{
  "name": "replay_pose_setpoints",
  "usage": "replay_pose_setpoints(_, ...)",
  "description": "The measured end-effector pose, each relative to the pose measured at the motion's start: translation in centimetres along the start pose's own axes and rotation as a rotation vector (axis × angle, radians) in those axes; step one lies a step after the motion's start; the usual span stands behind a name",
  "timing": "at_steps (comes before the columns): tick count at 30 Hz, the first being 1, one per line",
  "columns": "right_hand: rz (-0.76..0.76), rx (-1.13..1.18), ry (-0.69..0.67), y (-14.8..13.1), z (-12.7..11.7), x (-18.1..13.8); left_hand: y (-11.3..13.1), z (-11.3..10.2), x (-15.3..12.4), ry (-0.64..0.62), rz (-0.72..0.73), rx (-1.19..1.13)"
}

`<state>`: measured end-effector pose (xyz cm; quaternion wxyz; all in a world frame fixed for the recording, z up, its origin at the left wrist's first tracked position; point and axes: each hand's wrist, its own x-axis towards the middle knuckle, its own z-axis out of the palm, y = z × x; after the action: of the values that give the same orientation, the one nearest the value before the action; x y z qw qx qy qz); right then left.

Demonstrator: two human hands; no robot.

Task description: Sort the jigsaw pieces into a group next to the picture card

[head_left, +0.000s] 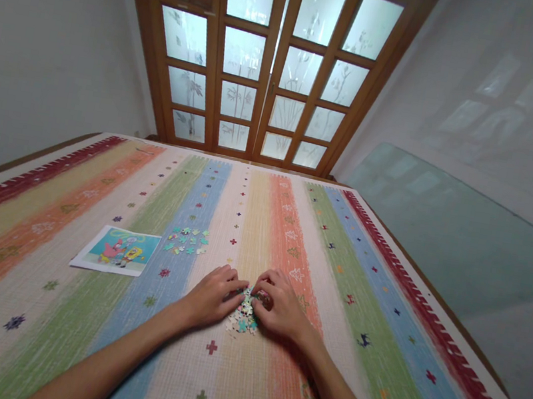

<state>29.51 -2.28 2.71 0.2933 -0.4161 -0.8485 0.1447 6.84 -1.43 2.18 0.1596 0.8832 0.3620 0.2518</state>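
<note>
A small heap of loose jigsaw pieces, mostly white, green and teal, lies on the striped tablecloth in front of me. My left hand comes in from the left, its fingers curled and their tips on jigsaw pieces at the top of the heap. From the right, my right hand meets the same spot, thumb and fingers bent inward on the pieces. Which single piece each hand pinches is too small to make out. Further left, several separate jigsaw pieces are spread out in rough rows.
A printed cartoon picture on white paper lies left of the spread pieces. The table's far edge runs towards wooden doors with frosted panes. A pale green panel is on the right wall.
</note>
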Motion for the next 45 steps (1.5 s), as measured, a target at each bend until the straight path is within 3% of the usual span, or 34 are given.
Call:
replay_pose_setpoints(20, 0.035, 0.040, -0.049, -0.2, -0.2, 0.1, 0.1, 0.5, 0.2, 0.009, -0.034, -0.019)
replay_pose_setpoints(30, 0.089, 0.105, -0.078, -0.1, 0.0, 0.1, 0.5, 0.2, 0.3, 0.045, -0.090, -0.142)
replay_pose_setpoints(45, 0.047, 0.111, -0.109, 0.0, 0.0, 0.1, 1.1, 0.0, 0.4, 0.059, -0.144, -0.267)
